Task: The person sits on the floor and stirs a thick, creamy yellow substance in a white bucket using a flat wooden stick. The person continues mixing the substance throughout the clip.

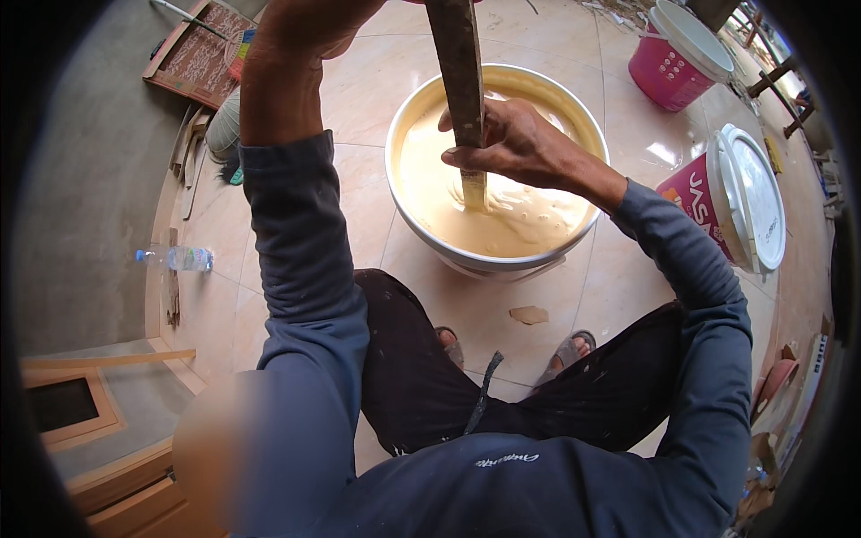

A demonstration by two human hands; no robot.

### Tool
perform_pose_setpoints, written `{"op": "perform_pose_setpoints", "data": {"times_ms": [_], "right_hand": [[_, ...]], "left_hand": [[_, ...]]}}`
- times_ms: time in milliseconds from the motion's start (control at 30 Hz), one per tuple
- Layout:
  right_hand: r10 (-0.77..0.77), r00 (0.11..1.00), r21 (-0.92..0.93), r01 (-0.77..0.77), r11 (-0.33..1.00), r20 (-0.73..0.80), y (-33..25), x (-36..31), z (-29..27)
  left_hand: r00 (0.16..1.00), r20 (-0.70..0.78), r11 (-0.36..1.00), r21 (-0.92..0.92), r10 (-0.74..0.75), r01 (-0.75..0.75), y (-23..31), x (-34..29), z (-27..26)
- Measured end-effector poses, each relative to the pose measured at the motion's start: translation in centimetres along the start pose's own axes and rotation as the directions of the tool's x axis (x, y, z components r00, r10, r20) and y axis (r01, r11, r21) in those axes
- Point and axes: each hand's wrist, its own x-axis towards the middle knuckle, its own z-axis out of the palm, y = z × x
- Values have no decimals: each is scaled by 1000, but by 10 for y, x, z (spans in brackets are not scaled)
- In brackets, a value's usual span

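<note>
in the head view, the open bucket (502, 263) stands on the tiled floor (359, 99) straight ahead of the person's feet, filled well up with thick, pale yellow liquid (430, 166). a long flat stick (461, 67) stands steeply in it, lower end under the surface near the middle; folds and small bubbles lie to the right of where it goes in.

the right hand (516, 139) grips the stick low down, just above the liquid, thumb across the near face and fingers bent around behind. the left hand (318, 20) is raised beside the stick's upper part and mostly cut off by the frame; whether its fingers are closed on the stick cannot be told.

to the right stand two pink tubs, the far tub (668, 76) and the nearer lidded tub (704, 193). a clear bottle (190, 259) lies well to the left.

the step in hand looks like stirring. the next move seems to call for a firm right-hand grip and a sweep along the bottom and wall, slow enough that nothing slops over the rim.
</note>
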Motion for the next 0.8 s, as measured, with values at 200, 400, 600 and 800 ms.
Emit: {"op": "perform_pose_setpoints", "data": {"times_ms": [200,400,600,800], "right_hand": [[88,996,-79,-88,993,-6,3,-15,-17],[147,982,-181,-167,969,-120,14,-24,-42],[-15,970,-408,-89,909,-244,37,-8,-50],[-99,964,-320,15,947,-248,48,29,-33]], "left_hand": [[996,47,984,-167,73,-64,-11,9,20],[982,-2,954,-237,187,-182,-31,22,40],[929,-24,913,-174,370,-368,-30,19,52],[940,-66,942,-14,334,-336,-19,10,38]]}}
